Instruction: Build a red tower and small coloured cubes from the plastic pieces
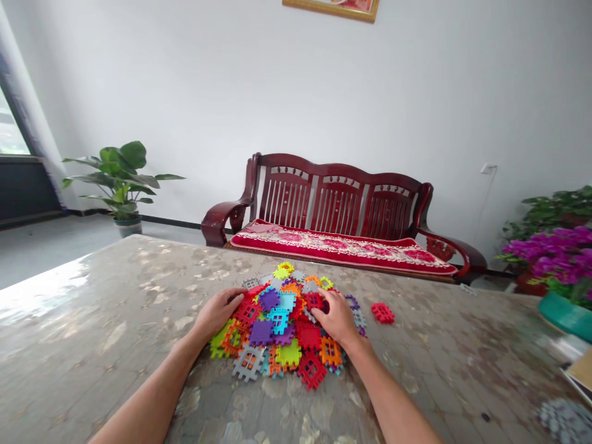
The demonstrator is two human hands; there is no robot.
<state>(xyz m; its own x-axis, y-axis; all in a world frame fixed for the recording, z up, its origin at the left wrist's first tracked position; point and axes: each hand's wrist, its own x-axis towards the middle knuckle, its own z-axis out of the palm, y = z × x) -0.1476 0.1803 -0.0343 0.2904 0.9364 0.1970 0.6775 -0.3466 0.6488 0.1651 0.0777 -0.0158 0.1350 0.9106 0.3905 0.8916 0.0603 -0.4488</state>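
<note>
A heap of plastic interlocking tiles [289,354] in red, orange, purple, blue, lime and grey lies on the table, some solid and some with window openings. At its left side, my left hand [218,313] rests with thumb and index finger apart, touching tiles near a red window tile [248,312]. My right hand [338,316] reaches over the right side, its thumb and index finger around a small red window tile [314,301]. The other fingers of both hands are partly hidden. Low in the heap's front are a grey window tile [250,362] and a red one [311,370].
One red tile [383,312] lies apart on the patterned table [120,345]. Purple flowers in a teal pot [567,317] stand at the right edge. Beyond the table are a wooden bench [340,197] with a red cover and a potted plant [124,179].
</note>
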